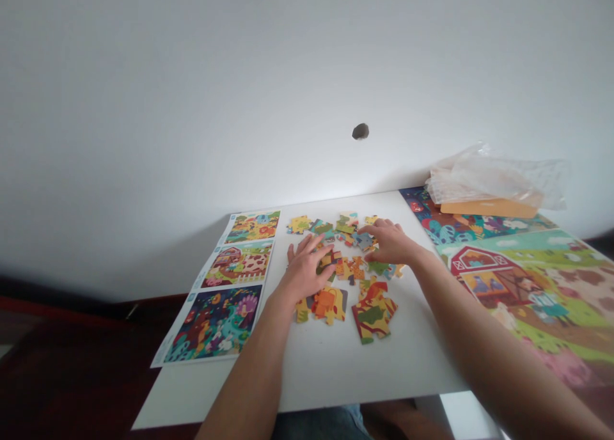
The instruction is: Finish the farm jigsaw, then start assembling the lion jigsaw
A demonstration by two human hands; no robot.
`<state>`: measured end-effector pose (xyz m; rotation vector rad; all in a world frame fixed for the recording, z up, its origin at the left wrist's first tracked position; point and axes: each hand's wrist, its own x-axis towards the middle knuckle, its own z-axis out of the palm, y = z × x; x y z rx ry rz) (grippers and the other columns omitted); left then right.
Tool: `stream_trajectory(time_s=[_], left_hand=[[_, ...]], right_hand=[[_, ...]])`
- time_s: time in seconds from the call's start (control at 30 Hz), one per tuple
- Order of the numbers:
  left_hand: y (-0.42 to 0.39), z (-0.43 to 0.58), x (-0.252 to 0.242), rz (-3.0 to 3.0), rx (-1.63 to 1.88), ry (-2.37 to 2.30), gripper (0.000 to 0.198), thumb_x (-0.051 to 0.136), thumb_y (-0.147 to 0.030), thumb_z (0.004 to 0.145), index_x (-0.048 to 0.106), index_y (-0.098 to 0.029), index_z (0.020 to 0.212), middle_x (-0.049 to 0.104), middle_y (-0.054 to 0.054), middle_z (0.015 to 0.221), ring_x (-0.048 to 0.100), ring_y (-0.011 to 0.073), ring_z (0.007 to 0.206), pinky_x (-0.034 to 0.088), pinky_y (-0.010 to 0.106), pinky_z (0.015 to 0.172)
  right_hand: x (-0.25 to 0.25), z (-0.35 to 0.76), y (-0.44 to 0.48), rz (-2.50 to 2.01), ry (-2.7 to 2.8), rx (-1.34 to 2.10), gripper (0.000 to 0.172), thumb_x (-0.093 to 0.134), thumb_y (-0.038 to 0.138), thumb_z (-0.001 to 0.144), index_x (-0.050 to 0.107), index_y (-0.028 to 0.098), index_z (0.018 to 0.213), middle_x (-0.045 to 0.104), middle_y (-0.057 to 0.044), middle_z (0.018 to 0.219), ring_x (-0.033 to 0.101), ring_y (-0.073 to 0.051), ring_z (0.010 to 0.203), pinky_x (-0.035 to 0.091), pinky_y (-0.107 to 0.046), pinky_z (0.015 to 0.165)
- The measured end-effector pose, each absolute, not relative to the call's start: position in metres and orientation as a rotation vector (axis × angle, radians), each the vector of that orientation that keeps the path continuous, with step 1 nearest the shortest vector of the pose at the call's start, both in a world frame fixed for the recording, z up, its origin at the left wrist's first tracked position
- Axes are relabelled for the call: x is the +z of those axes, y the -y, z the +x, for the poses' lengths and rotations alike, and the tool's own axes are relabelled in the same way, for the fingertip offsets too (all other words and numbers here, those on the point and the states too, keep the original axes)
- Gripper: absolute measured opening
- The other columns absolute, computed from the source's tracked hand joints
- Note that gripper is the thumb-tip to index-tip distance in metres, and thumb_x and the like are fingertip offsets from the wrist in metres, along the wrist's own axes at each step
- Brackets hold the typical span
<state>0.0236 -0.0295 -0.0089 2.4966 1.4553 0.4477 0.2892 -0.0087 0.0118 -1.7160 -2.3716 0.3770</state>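
My left hand [307,270] rests over the left side of a spread of jigsaw puzzle pieces, its fingers stretched out and apart. Under its fingertips lie pieces partly hidden by the hand. My right hand [387,240] is at the right side of the spread, thumb and fingers apart, next to a blue-grey puzzle piece [364,241]. Between the hands is an orange spotted piece [352,269]. Nearer to me lie a joined orange and yellow cluster [330,304] and a yellow, red and green cluster [373,312].
On the left of the white table [336,369] lies a sheet with three printed pictures [218,318]. At right are a finished-looking farm puzzle [542,286] and a dark forest puzzle [434,226], topped by an orange box [489,207] and clear plastic bags [494,174]. A wall stands behind.
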Motion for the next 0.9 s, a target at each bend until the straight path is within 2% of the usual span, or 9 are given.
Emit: stream_trajectory(time_s=[0.3, 0.47, 0.53, 0.6, 0.63, 0.67, 0.73, 0.8, 0.9], left_hand=[[0.025, 0.020, -0.018, 2.496, 0.349, -1.529, 0.058, 0.051, -0.057, 0.091, 0.045, -0.036, 0.144, 0.023, 0.007, 0.162, 0.019, 0.0403, 0.147, 0.018, 0.072, 0.110], [0.025, 0.021, -0.019, 2.510, 0.377, -1.559, 0.057, 0.051, -0.058, 0.090, 0.047, -0.036, 0.142, 0.027, 0.006, 0.161, 0.022, 0.0375, 0.147, 0.020, 0.068, 0.112], [0.025, 0.022, -0.019, 2.515, 0.400, -1.561, 0.054, 0.051, -0.056, 0.091, 0.049, -0.037, 0.141, 0.030, 0.005, 0.160, 0.023, 0.0358, 0.147, 0.021, 0.065, 0.113], [0.024, 0.022, -0.019, 2.516, 0.429, -1.575, 0.052, 0.052, -0.053, 0.090, 0.050, -0.038, 0.140, 0.033, 0.005, 0.158, 0.025, 0.0349, 0.146, 0.021, 0.064, 0.114], [0.023, 0.022, -0.019, 2.521, 0.446, -1.585, 0.051, 0.053, -0.053, 0.090, 0.051, -0.038, 0.139, 0.035, 0.005, 0.157, 0.026, 0.0348, 0.146, 0.022, 0.062, 0.114], [0.023, 0.023, -0.019, 2.525, 0.483, -1.604, 0.050, 0.054, -0.052, 0.090, 0.053, -0.038, 0.138, 0.036, 0.004, 0.157, 0.027, 0.0346, 0.145, 0.022, 0.062, 0.115], [0.022, 0.023, -0.020, 2.549, 0.500, -1.593, 0.049, 0.051, -0.052, 0.091, 0.054, -0.036, 0.137, 0.036, 0.004, 0.157, 0.028, 0.0335, 0.145, 0.024, 0.060, 0.114], [0.021, 0.023, -0.020, 2.574, 0.498, -1.578, 0.047, 0.050, -0.052, 0.092, 0.056, -0.035, 0.135, 0.037, 0.004, 0.156, 0.030, 0.0326, 0.145, 0.026, 0.060, 0.114], [0.021, 0.023, -0.021, 2.592, 0.499, -1.585, 0.047, 0.050, -0.051, 0.092, 0.057, -0.034, 0.134, 0.039, 0.004, 0.155, 0.031, 0.0314, 0.144, 0.029, 0.058, 0.113]], right_hand=[[0.022, 0.284, 0.013, -1.742, 2.403, 0.287, 0.061, 0.076, 0.033, 0.069, 0.061, 0.029, 0.128, 0.054, -0.012, 0.119, 0.048, -0.033, 0.115, 0.035, -0.048, 0.096], [0.040, 0.252, 0.055, -1.691, 2.332, 0.238, 0.039, 0.059, 0.034, 0.088, 0.062, 0.020, 0.124, 0.060, -0.015, 0.115, 0.054, -0.031, 0.110, 0.038, -0.047, 0.096], [0.039, 0.234, 0.095, -1.571, 2.293, 0.244, 0.042, 0.060, 0.031, 0.088, 0.058, 0.018, 0.128, 0.059, -0.016, 0.124, 0.051, -0.032, 0.119, 0.037, -0.049, 0.101], [0.029, 0.219, 0.142, -1.421, 2.200, 0.221, 0.055, 0.065, 0.027, 0.083, 0.051, 0.017, 0.135, 0.050, -0.019, 0.138, 0.038, -0.038, 0.134, 0.030, -0.057, 0.107], [0.021, 0.214, 0.166, -1.302, 2.165, 0.248, 0.055, 0.063, 0.023, 0.083, 0.049, 0.019, 0.136, 0.050, -0.018, 0.139, 0.037, -0.036, 0.134, 0.032, -0.057, 0.106], [0.011, 0.210, 0.189, -1.196, 2.110, 0.304, 0.050, 0.059, 0.018, 0.084, 0.049, 0.021, 0.133, 0.055, -0.015, 0.133, 0.044, -0.032, 0.130, 0.037, -0.052, 0.103], [-0.012, 0.208, 0.228, -0.970, 2.074, 0.387, 0.039, 0.056, 0.013, 0.084, 0.053, 0.024, 0.122, 0.067, -0.008, 0.102, 0.059, -0.023, 0.099, 0.048, -0.040, 0.084], [-0.036, 0.210, 0.257, -0.887, 2.075, 0.334, 0.024, 0.052, 0.016, 0.088, 0.056, 0.022, 0.111, 0.066, -0.004, 0.082, 0.058, -0.019, 0.074, 0.047, -0.033, 0.065], [-0.063, 0.215, 0.281, -0.883, 2.027, 0.306, 0.015, 0.045, 0.026, 0.095, 0.056, 0.022, 0.105, 0.064, -0.004, 0.075, 0.056, -0.018, 0.066, 0.045, -0.030, 0.057]])
